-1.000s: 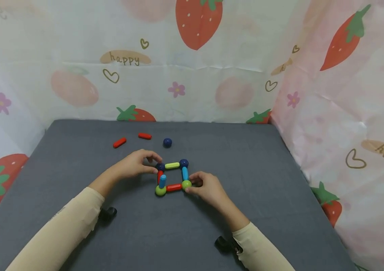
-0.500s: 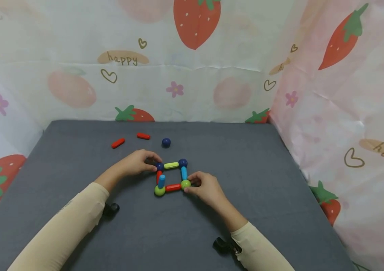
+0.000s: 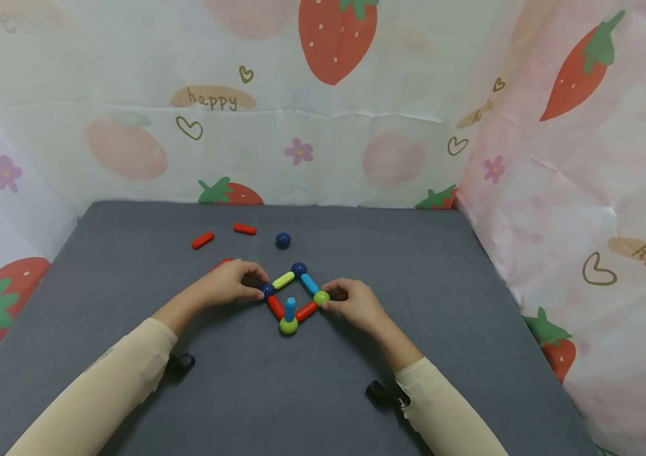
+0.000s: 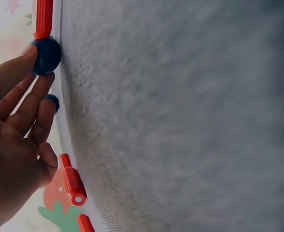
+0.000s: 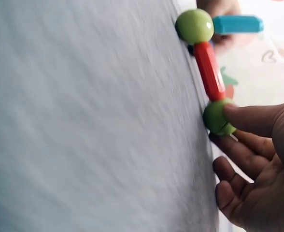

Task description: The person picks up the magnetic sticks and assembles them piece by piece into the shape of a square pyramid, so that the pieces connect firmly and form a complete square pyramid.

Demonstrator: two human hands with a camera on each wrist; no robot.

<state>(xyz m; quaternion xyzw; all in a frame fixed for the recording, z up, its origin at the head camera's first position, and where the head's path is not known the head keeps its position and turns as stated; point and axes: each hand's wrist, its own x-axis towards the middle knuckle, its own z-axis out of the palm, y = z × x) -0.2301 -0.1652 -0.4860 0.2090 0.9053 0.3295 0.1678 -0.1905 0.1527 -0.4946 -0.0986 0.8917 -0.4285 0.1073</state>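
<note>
A square frame of balls and rods stands corner-forward on the grey table in the head view. My left hand (image 3: 232, 280) pinches its left dark blue ball (image 4: 47, 56) between thumb and fingertips. With thumb and fingers my right hand (image 3: 357, 306) grips the right green ball (image 5: 218, 117). A red rod (image 3: 306, 311) runs from that ball to the front green ball (image 3: 289, 326), where a light blue rod (image 3: 290, 309) points up. Another red rod (image 3: 275, 308), a yellow-green rod (image 3: 284, 280), a second light blue rod (image 3: 310, 284) and the back dark blue ball (image 3: 299, 270) complete the ring.
Behind the frame lie a loose dark blue ball (image 3: 283, 240) and two red rods, one at the left (image 3: 202, 240) and one farther back (image 3: 245, 228). A third red rod (image 3: 220, 263) is partly hidden by my left hand. Printed cloth walls (image 3: 323, 164) border the table.
Both hands have turned the frame counterclockwise, so its upright rod moved from front left to front middle. A third red rod now shows behind my left hand.
</note>
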